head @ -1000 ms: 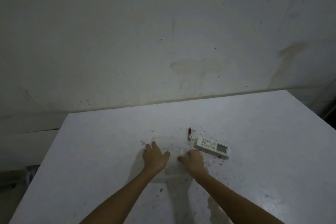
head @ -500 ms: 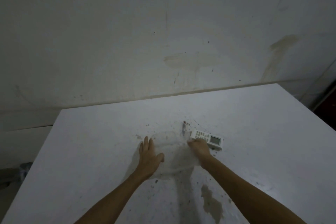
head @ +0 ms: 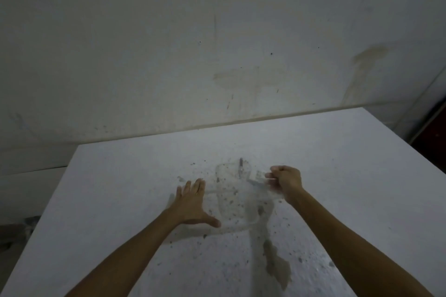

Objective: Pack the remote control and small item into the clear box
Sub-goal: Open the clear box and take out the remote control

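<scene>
**Right hand closed around the remote at the clear box**

The clear box lies on the white desk, near the middle, between the two hands. Its walls are transparent and hard to trace; the speckled desk surface shows through it.

The left hand rests flat on the desk just left of the box, palm down, its fingers spread and straight, thumb stretched toward the box's near edge. It grips nothing.

The right hand is at the box's far right corner, curled into a fist. Its fingers are closed on a pale object that appears to be the remote control, blurred and mostly hidden by the hand; only a light end pokes out to the left, above or just over the box's right edge. Whether it is touching the box cannot be told.

The small item, a thin dark stick-like thing, lies at the far side of the box, left of the right hand. Whether it is inside the box or just behind its far wall cannot be told.

A brownish stain marks the desk nearer the person, and dark specks are scattered around the box. A stained pale wall rises behind the desk.
</scene>
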